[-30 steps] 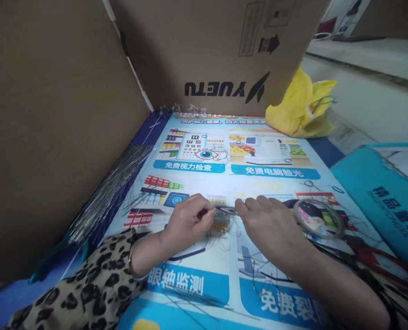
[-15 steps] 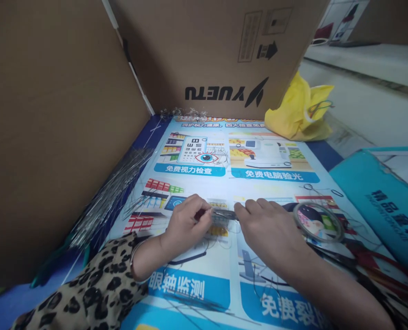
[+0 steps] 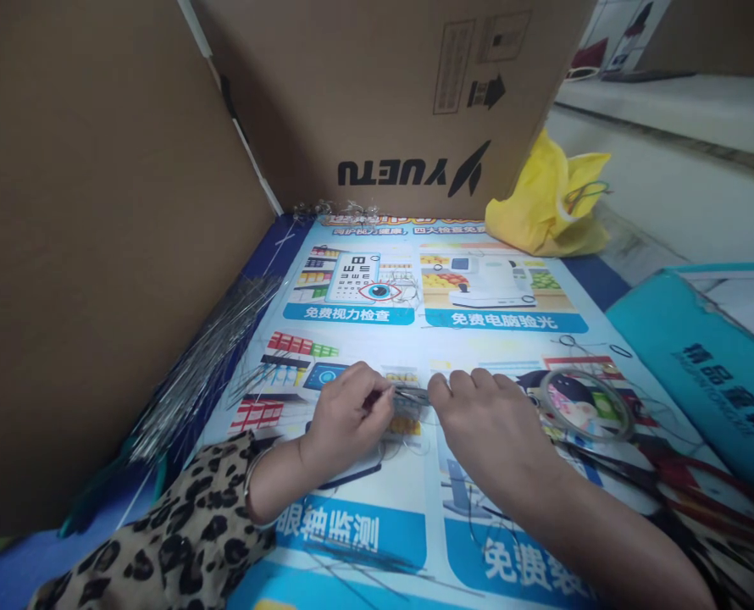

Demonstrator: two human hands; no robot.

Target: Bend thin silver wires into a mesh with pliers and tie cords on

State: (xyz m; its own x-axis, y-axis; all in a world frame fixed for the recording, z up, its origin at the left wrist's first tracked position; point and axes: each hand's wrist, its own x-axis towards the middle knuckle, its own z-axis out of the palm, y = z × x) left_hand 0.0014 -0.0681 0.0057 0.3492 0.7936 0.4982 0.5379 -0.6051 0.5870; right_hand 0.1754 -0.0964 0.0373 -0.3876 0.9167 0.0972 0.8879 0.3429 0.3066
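Over the printed poster [image 3: 408, 474], my left hand [image 3: 350, 415] is closed in a pinch, thumb against the forefinger. What it pinches looks like a thin wire, though the fingers hide most of it. My right hand [image 3: 488, 424] is wrapped round a slim metal tool, seemingly long-nose pliers [image 3: 418, 395]; the handles are hidden in the palm. The jaws point left and reach my left fingertips. Loose bent wires [image 3: 377, 555] lie on the poster below the hands.
A bundle of straight wires [image 3: 192, 373] lies along the left cardboard panel [image 3: 97, 254]. Tape [image 3: 546, 402] and red-handled scissors [image 3: 701, 491] lie to the right, near a teal box [image 3: 682, 339]. A yellow bag [image 3: 542, 203] sits at the back before the cardboard box [image 3: 377, 93].
Both hands stay close together at the same spot. My right hand has turned slightly and the tool's jaws show a little less. The view has shifted slightly.
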